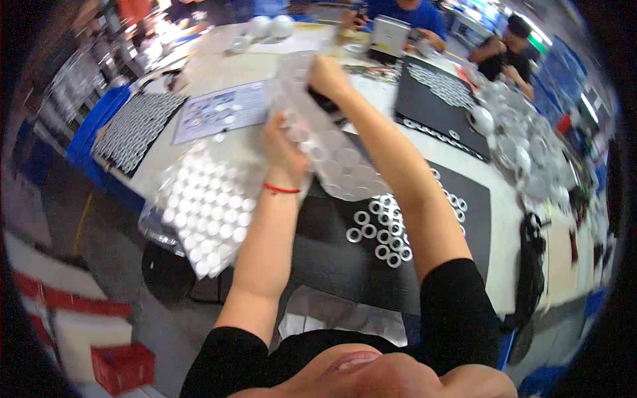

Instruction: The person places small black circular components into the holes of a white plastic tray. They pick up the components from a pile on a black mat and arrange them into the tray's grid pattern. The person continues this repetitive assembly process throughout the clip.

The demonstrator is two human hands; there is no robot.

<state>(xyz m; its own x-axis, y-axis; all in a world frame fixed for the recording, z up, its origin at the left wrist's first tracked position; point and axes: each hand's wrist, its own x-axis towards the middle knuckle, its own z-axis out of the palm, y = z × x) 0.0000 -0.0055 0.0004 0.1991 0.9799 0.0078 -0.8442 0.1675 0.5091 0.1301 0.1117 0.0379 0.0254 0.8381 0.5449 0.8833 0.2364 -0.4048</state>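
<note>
Two bare hands are meeting on one translucent plastic tray with round pockets [326, 136]: my left hand [285, 147] is gripping its left edge, fingers closed on it, while my right hand [328, 75] is curling in at its far right edge. The tray is lying straight ahead of me, its long axis running from far left to near right; my left hand is sitting closer to its middle, my right hand at its far end. Its near end is pointing toward the loose white rings [385, 225] on the black mat [325, 245]; I cannot tell whether it is touching them. My right fingertips are blurring, so whether they are pinching the tray is unclear. My right forearm [398, 159] is covering some rings.
</note>
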